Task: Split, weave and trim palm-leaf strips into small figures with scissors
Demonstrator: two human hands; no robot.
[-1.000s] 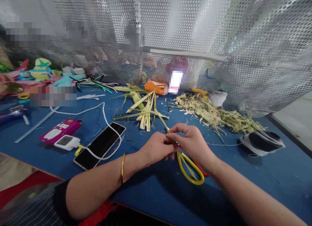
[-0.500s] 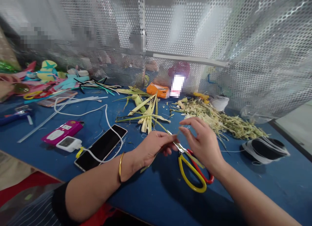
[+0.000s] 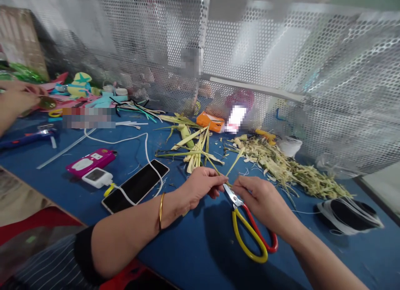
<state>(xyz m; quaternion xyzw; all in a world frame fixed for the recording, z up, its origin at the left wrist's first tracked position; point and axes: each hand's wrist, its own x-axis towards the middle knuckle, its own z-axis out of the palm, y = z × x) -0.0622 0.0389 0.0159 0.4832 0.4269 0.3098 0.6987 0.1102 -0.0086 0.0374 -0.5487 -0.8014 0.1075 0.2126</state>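
Observation:
My left hand [image 3: 204, 186], a gold bangle on its wrist, pinches narrow pale green leaf strips [image 3: 233, 165] between thumb and fingers. Close on the right, the fingers of my right hand [image 3: 259, 198] are curled together at the near end of the strips. Whatever they hold there is mostly hidden. Scissors [image 3: 236, 201] with one red and one yellow handle lie just below the fingertips, their blade tips reaching my left fingers. Beyond the hands, a pile of longer leaf strips [image 3: 196, 154] rests on the blue table [image 3: 187, 248].
Shredded leaf scraps [image 3: 290, 165] are heaped at the right, near a black spool of white thread [image 3: 348, 215]. On the left lie a phone [image 3: 137, 186], a white cable, a magenta packet [image 3: 91, 161] and blue-handled pliers [image 3: 28, 139]. Another person's hand [image 3: 18, 100] shows at far left. Perforated metal panels stand behind.
My right hand has come down and closed beside my left fingertips; earlier its fingers were raised and apart. A pale strip now sticks up between the hands. The whole view has shifted slightly.

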